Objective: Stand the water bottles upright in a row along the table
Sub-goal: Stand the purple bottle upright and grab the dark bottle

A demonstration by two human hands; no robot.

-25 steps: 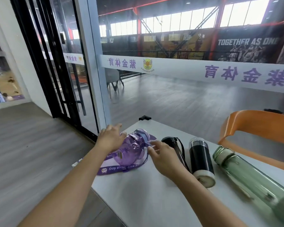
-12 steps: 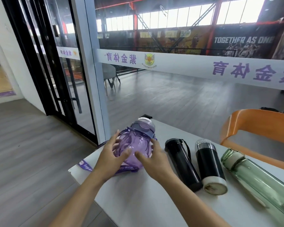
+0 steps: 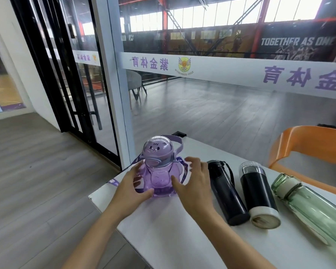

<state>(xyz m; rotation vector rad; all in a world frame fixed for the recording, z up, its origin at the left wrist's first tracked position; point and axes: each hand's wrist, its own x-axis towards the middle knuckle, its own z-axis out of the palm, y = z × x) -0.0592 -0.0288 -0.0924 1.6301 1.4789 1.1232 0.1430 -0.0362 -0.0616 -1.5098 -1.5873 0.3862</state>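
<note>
Now the purple bottle point(image 3: 159, 167) stands upright at the counter's point(image 3: 169, 235) left end, lifted from lying flat, your left hand point(image 3: 131, 186) and right hand point(image 3: 195, 183) spread-fingered beside it, three bottles left.

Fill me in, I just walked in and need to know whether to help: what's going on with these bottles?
A person is standing water bottles up along a white table. The purple bottle is upright near the table's corner, with the left hand and right hand open on either side of it, fingers spread. The slim black bottle, the black flask and the green bottle lie on their sides beside it.
</note>
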